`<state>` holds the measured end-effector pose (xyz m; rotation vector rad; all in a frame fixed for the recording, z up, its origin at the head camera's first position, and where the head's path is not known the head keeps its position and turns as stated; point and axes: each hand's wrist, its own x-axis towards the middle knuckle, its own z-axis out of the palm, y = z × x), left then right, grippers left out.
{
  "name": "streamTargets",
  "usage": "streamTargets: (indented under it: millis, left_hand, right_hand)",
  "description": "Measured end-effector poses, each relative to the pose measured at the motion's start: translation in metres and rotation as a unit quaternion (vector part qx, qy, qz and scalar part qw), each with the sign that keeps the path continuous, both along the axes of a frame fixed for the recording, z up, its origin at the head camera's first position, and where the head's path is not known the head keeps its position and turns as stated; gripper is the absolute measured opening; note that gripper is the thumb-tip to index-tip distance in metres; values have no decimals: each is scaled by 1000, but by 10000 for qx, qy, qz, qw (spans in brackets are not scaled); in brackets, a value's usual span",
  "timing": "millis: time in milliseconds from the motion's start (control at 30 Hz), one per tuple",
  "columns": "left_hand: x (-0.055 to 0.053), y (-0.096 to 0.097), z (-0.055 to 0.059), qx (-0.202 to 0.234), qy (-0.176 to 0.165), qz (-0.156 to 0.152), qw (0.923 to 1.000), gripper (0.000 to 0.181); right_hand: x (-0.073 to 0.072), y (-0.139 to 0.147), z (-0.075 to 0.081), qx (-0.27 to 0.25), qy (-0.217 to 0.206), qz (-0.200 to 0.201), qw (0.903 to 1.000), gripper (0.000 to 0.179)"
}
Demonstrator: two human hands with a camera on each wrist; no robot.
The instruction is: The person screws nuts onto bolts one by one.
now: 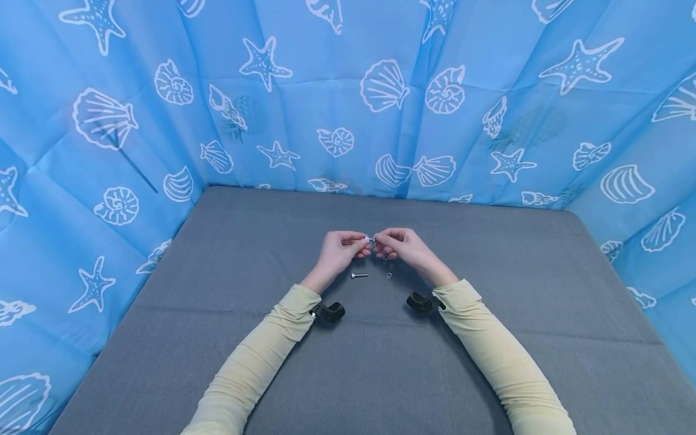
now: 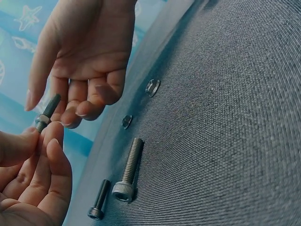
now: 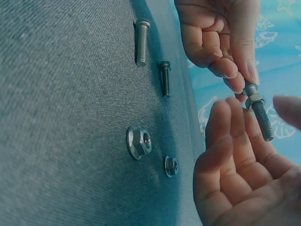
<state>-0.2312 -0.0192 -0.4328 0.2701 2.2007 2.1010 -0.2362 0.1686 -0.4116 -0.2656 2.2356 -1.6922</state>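
Between thumb and fingers, my left hand [image 1: 338, 252] pinches a bolt [image 3: 263, 121] at its head end, the threaded end pointing toward my right hand. A hex nut [image 3: 254, 100] sits on the bolt's shank, close to the left fingertips. My right hand [image 1: 408, 248] is held beside it with loosely bent fingers. In the right wrist view, its fingertips [image 3: 233, 104] lie right by the nut, while the thumb [image 3: 288, 109] stands apart from the bolt. Both hands are raised above the table.
A larger socket-head bolt [image 2: 128, 172] and a smaller one [image 2: 99, 200] lie on the grey cloth-covered table [image 1: 380, 374]. Near them rest a large flange nut [image 3: 138, 142] and a small flange nut [image 3: 171, 166]. A blue shell-patterned curtain [image 1: 337, 96] surrounds the table's back and sides.
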Motion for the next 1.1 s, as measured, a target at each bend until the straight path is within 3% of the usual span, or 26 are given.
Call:
streamTargets:
  millis: [200,400,600,1100]
  left_hand:
    - [1,0,1,2,-46,-12,10000,21]
    - [0,0,1,24,-39,-21,10000,23]
    - [0,2,1,21,-147,-34,9999,24]
    - [2,1,3,45,-126,-22,9999,21]
  right_hand:
    - [0,1,-2,-115,167,190,9996,30]
    - [1,0,0,102,-85,14,9999,32]
    - [1,1,0,34,117,59,9999,29]
    - [1,0,0,86,117,-41,9999,26]
